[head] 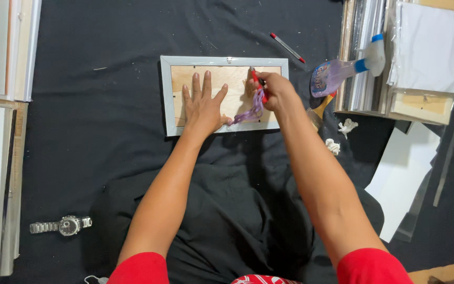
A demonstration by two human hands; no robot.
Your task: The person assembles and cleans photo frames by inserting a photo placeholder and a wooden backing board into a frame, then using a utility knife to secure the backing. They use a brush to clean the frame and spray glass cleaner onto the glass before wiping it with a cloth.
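Black cloth | left hand flat on frame back | right hand gripping red tool | backing looks seated, fastening unfinished

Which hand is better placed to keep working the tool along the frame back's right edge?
Right. The right hand already grips the red-handled tool at the right edge of the frame back. The left hand lies flat on the board, holding it down.

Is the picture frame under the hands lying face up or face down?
Face down. The picture frame shows its bare wooden backing board inside the grey border. The left hand presses flat on that board.
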